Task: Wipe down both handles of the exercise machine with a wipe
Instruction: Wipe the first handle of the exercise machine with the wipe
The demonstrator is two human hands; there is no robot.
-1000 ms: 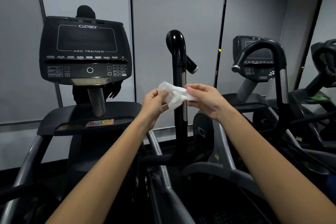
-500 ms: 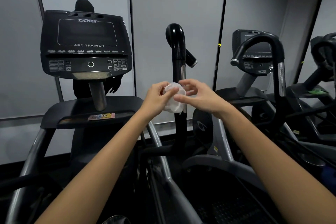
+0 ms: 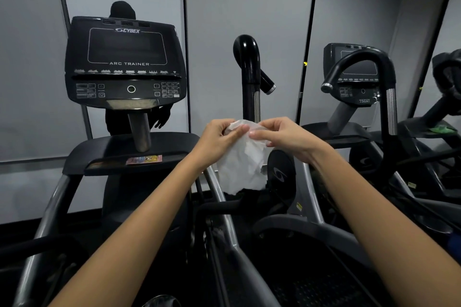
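Wipe (image 3: 243, 164) hangs unfolded at frame centre, its top edge pinched by left hand (image 3: 219, 137) and right hand (image 3: 287, 138), in front of the black upright handle (image 3: 249, 77); grey wall fills the space above.

A crumpled white paper wipe (image 3: 243, 167) contrasts with the glossy black curved handle (image 3: 247, 62), the black console (image 3: 124, 62) lettered in white, and pale grey wall panels (image 3: 249, 2).

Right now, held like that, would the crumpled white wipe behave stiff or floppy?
Likely floppy: the crumpled white wipe hangs creased below the left hand and right hand pinching its top edge. Probably very light, since fingertips alone carry it.
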